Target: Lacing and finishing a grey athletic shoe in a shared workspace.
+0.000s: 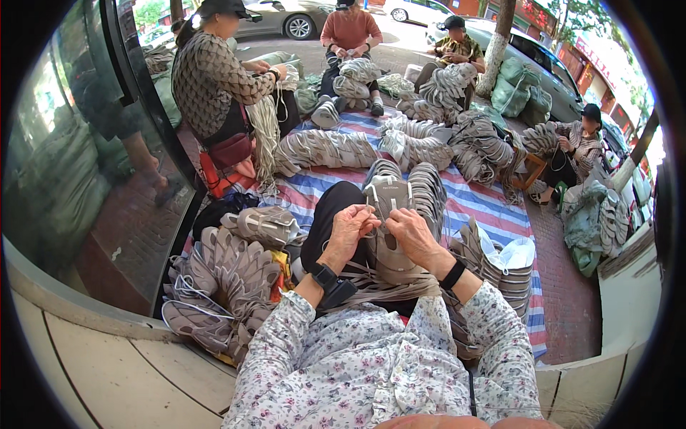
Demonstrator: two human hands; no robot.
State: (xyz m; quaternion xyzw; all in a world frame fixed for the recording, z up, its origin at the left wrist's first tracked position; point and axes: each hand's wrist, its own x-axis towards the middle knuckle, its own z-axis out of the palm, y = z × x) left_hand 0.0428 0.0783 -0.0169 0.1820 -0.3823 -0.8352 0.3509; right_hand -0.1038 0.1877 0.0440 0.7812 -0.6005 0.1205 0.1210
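Observation:
A beige-grey shoe upper (388, 191) lies on my lap, toe part toward me, with pale strips on its front. My left hand (349, 233) is closed in a pinch at its left edge. My right hand (417, 239) rests over its right side, thumb and fingertips pressed together close to the left fingertips. What either pinch holds is too small to make out. Flat beige laces (386, 287) lie across my lap below the hands. Beside the upper, a row of nested shoe uppers (429, 196) runs along my right leg.
Bundled uppers (239, 268) are heaped at my left, and another stack (511, 275) stands at my right. A striped sheet (482, 200) covers the ground. Several people sit around it with more bundles (325, 151). A glass door (93, 157) stands at the left.

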